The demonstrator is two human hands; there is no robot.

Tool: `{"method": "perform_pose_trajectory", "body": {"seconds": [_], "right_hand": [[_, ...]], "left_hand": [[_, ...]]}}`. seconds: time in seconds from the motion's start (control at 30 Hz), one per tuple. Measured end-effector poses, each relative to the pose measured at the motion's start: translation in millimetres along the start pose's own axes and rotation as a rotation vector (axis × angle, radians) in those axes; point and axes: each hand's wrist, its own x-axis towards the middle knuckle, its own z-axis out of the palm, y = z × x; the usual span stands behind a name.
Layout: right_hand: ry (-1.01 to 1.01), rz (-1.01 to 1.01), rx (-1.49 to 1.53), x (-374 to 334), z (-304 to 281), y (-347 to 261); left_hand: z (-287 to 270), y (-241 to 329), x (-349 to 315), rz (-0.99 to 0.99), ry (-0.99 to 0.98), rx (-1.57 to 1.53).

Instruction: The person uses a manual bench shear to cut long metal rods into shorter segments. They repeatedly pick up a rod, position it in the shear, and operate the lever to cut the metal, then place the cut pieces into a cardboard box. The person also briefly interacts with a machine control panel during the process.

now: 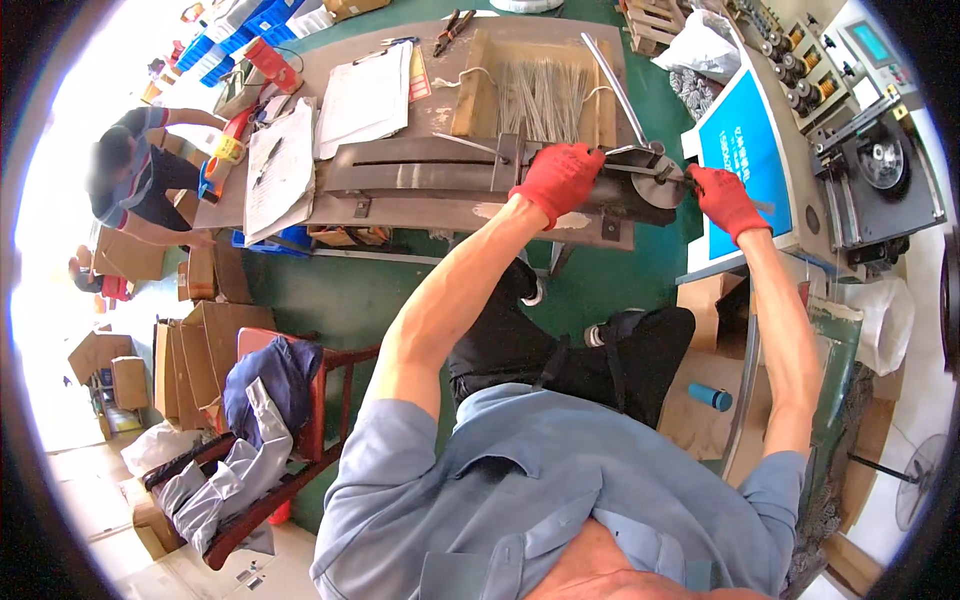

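My left hand (560,180), in a red glove, is closed at the right end of a long slotted steel fixture (410,178). Beside its fingers is a bending tool with a round metal disc (658,191) and a long bar lever (612,85) angled up and away. On the disc's other side, my right hand (728,203), also red-gloved, has thumb and fingers pinched together at the rim. Whatever either hand grips is too small or hidden to make out. Just beyond the fixture, a wooden tray (466,105) holds many thin straight metal rods (545,100).
Clipped papers (365,100), loose sheets (282,170) and pliers (455,32) lie on the bench (330,52). At right stands a machine with a blue panel (742,150). A chair (330,400) with clothes is at left, near cartons (215,340). Another person (150,170) bends at far left.
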Motion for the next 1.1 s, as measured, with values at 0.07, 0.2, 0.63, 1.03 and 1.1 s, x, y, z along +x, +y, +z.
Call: {"method": "perform_pose_trajectory", "body": {"seconds": [0.07, 0.2, 0.63, 1.03, 1.1], "right_hand": [[0.019, -0.008, -0.017, 2.5, 0.3, 0.0], [0.076, -0.030, -0.009, 1.8, 8.0, -0.7], [0.102, 0.060, 0.228, -10.5, -2.2, -16.3], [0.046, 0.159, -0.091, -7.4, 12.2, 0.7], [0.015, 0.119, -0.077, -7.8, 10.8, -1.0]], "left_hand": [[-0.9, 3.2, 0.8, -0.013, 0.009, -0.020], [7.4, 0.2, 4.1, -0.049, 0.005, -0.043], [34.8, -7.8, 10.1, 0.005, 0.202, 0.012], [46.3, -6.3, 15.5, 0.087, 0.256, -0.057], [50.1, -8.0, 15.3, 0.085, 0.271, -0.103]]}}
